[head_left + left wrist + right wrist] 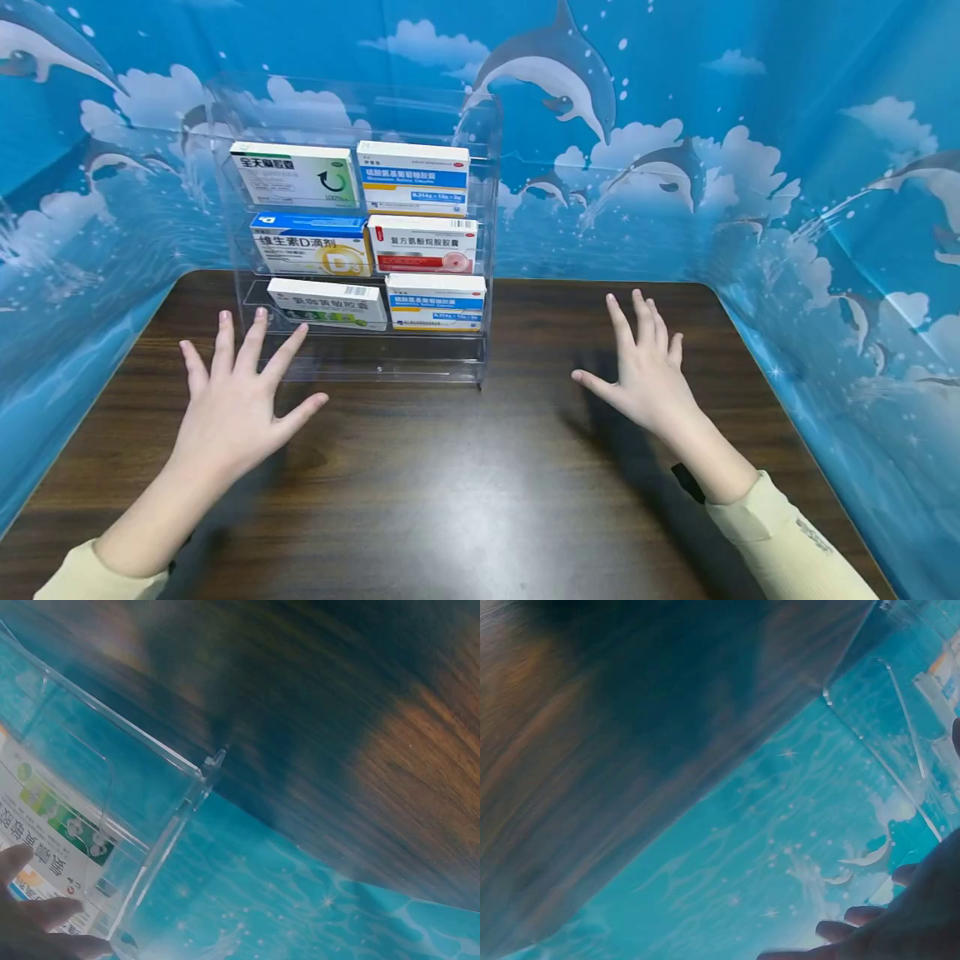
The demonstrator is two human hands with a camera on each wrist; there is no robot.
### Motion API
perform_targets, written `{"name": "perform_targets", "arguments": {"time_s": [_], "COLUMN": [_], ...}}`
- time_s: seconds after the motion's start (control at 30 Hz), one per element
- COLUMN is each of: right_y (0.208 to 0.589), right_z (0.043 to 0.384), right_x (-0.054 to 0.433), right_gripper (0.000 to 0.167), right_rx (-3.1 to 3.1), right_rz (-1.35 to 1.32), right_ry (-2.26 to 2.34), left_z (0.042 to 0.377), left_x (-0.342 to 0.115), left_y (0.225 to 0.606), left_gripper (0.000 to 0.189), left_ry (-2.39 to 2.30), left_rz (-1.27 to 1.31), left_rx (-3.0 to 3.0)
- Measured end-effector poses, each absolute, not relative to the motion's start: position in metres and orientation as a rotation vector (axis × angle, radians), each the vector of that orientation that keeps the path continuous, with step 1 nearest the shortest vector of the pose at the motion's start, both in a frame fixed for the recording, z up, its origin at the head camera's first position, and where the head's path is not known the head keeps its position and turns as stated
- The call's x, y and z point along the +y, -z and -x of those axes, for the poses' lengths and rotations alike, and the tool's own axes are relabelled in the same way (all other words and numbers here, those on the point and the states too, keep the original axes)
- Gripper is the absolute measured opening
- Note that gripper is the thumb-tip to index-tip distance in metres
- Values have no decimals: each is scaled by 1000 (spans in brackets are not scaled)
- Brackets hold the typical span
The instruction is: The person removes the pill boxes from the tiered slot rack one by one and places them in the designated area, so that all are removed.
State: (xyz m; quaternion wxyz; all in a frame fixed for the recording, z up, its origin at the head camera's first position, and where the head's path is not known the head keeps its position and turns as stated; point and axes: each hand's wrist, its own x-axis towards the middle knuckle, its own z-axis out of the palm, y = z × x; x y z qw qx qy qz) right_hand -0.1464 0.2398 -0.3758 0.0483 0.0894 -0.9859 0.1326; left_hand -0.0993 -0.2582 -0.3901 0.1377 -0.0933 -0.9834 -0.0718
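In the head view my left hand [232, 400] is spread above the table, just in front of the lower left of a clear acrylic rack [390, 371]. Its fingers are straight and hold nothing. My right hand [648, 375] hovers to the right of the rack, fingers apart, with nothing in it. Medicine boxes stand in pairs on three tiers: a green-and-white box [296, 177] and a blue-striped box [414, 179] on top, a vitamin D box [311, 246] and a red-and-white box [423, 246] in the middle, a white-and-green box [327, 305] and another blue-striped box [437, 304] below.
The dark wood table [450, 467] has rounded back corners. A blue dolphin-print curtain [600, 217] surrounds its back and sides. The rack's lowest tier [382, 348] holds no box. Black bands [687, 483] show at the wrists.
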Motion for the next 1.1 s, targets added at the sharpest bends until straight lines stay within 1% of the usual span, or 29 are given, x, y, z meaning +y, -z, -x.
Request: {"name": "perform_targets", "arguments": {"time_s": [0.17,0.33,0.4,0.6,0.8,0.87,0.97,1.1], "right_y": [371,363,360,356,354,352,349,346], "right_z": [151,159,161,168,178,183,190,200], "right_x": [227,208,199,172,148,141,131,119], "right_gripper": [108,93,87,69,57,55,51,48], "right_rx": [-2874,-2695,-2615,-2373,-2222,-2200,-2191,-2193], "right_rz": [-393,-497,-536,-642,-755,-788,-838,-894], "right_ry": [-515,-636,-694,-819,-912,-942,-979,-1027], "left_z": [106,120,125,137,146,149,152,154], "left_x": [-265,-273,-276,-281,-283,-284,-285,-285], "left_y": [388,387,387,388,390,392,395,400], "left_gripper": [89,96,96,89,70,66,65,72], "left_ry": [268,305,331,484,697,742,801,914], "left_rz": [330,359,344,249,120,84,33,-76], "left_rx": [-2685,-2502,-2451,-2368,-2331,-2327,-2327,-2303]}}
